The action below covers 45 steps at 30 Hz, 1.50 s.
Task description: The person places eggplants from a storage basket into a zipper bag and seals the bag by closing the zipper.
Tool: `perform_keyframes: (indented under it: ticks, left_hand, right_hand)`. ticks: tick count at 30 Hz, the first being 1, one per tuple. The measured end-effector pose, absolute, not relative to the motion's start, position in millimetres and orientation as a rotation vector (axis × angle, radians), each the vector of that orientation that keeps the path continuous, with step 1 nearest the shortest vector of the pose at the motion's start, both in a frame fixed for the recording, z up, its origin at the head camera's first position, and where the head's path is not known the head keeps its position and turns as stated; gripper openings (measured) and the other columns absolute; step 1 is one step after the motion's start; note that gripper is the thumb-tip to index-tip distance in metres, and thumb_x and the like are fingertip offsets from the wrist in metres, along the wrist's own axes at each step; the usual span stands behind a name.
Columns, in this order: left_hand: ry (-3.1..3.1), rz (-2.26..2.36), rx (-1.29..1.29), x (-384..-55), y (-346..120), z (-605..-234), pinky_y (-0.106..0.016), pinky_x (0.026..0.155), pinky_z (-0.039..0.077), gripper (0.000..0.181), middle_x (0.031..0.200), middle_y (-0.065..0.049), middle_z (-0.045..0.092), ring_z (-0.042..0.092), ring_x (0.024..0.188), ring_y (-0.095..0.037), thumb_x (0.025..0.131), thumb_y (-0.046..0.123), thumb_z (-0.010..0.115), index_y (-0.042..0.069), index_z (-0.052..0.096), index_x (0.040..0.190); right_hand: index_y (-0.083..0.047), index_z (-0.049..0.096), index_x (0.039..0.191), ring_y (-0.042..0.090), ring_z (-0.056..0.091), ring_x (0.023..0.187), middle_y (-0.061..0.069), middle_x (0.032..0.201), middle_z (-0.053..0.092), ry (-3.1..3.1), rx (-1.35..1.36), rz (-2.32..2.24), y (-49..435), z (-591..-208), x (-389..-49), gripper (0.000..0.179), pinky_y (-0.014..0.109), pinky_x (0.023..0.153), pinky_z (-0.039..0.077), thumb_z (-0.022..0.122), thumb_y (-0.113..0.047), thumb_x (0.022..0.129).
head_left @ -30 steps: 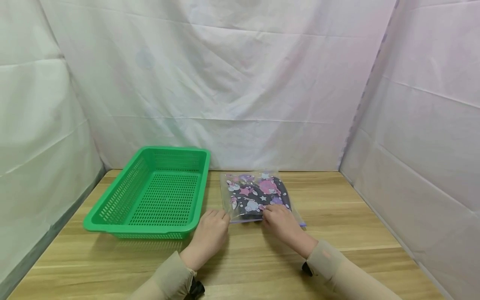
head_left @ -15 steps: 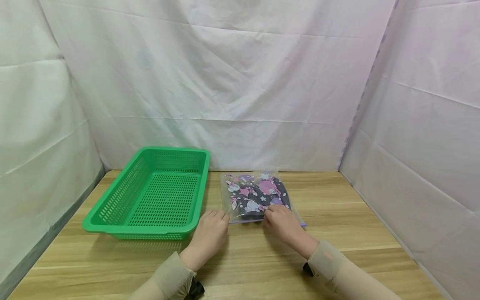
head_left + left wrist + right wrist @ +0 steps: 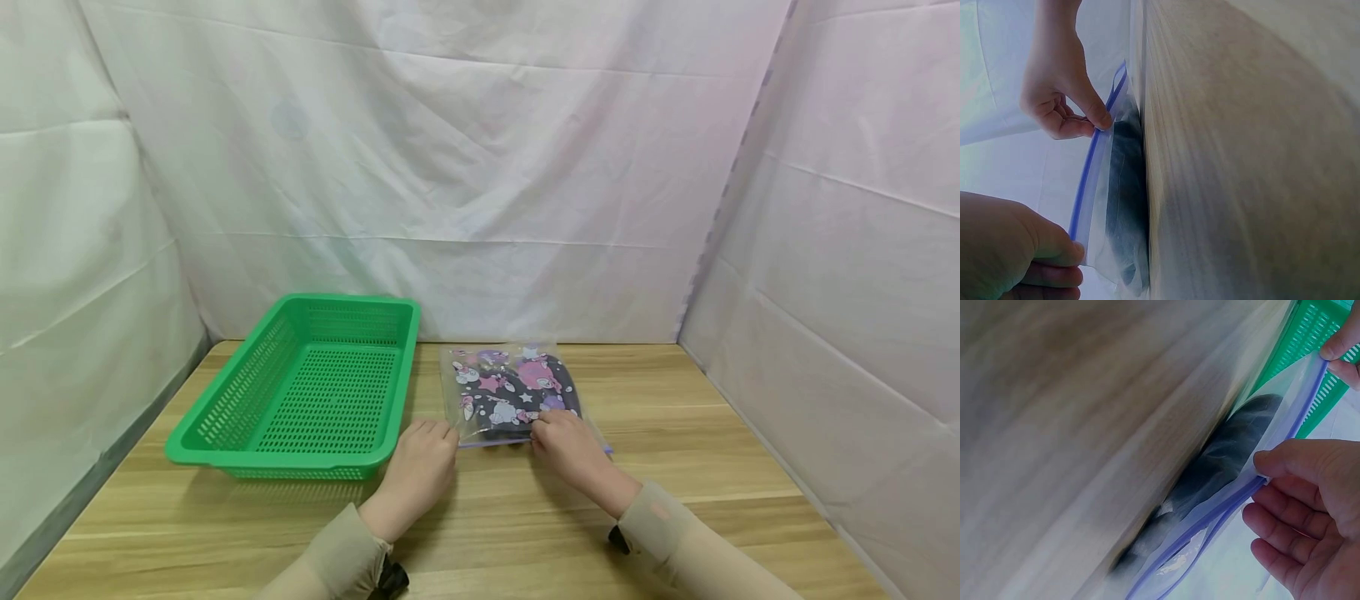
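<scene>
A clear zip bag (image 3: 491, 396) printed with pink stars and white figures lies near the table's back edge, dark folded contents inside. Its purple zip strip (image 3: 1085, 181) faces me. My left hand (image 3: 420, 462) pinches the strip's left corner between thumb and curled forefinger. Further right along the strip, my right hand (image 3: 566, 446) pinches it, thumb (image 3: 1279, 459) on one side and fingers underneath. In the right wrist view the strip looks joined between the two hands, while its two edges gape beyond the right hand. The zip edge is raised off the table.
A green perforated basket (image 3: 405, 392) stands on the left of the wooden table (image 3: 675, 450), close to my left hand. White cloth curtains (image 3: 465, 167) hang behind and on both sides.
My right hand has slid a little to the right along the zip strip. The left hand stays at its corner, and the basket has not visibly moved.
</scene>
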<state>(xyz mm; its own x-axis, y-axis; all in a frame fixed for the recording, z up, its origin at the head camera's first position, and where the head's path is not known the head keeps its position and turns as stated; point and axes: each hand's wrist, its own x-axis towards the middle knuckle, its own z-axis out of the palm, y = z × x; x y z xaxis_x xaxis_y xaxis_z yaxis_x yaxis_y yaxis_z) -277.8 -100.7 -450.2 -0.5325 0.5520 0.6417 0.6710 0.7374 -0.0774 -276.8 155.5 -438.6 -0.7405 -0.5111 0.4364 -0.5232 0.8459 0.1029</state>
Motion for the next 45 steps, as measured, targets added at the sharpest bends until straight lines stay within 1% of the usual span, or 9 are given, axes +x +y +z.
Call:
perform_keyframes:
  ticks: [14, 40, 45]
  left_hand:
    - [-2.251, -0.238, -0.914, -278.8, -100.9, -451.4, -0.033, 0.068, 0.045, 0.009, 0.069, -0.002, 0.055, 0.055, 0.063, -0.022, 0.068, 0.005, 0.071, 0.006, 0.063, 0.073]
    - [-2.259, -0.238, -0.903, -279.0, -100.5, -452.2, -0.033, 0.065, 0.043, 0.012, 0.066, -0.002, 0.054, 0.055, 0.061, -0.022, 0.068, 0.004, 0.072, 0.006, 0.061, 0.070]
    - [-2.275, -0.225, -0.905, -279.4, -100.3, -452.5, -0.033, 0.065, 0.043, 0.010, 0.067, -0.002, 0.054, 0.055, 0.061, -0.021, 0.069, 0.005, 0.072, 0.006, 0.062, 0.071]
  right_hand:
    - [-0.013, 0.054, 0.062, 0.017, 0.050, 0.061, -0.004, 0.066, 0.050, -2.567, 0.749, 0.013, 158.0, -440.7, -278.1, 0.025, 0.034, 0.062, 0.045, 0.075, -0.003, 0.071]
    - [-0.013, 0.059, 0.066, 0.017, 0.053, 0.066, -0.004, 0.069, 0.055, -2.641, 0.718, -0.020, 166.1, -440.1, -276.4, 0.020, 0.034, 0.067, 0.048, 0.077, -0.004, 0.072]
    - [-0.012, 0.058, 0.065, 0.017, 0.053, 0.065, -0.003, 0.068, 0.054, -2.627, 0.727, -0.017, 168.5, -441.4, -277.0, 0.022, 0.035, 0.066, 0.048, 0.077, -0.004, 0.071]
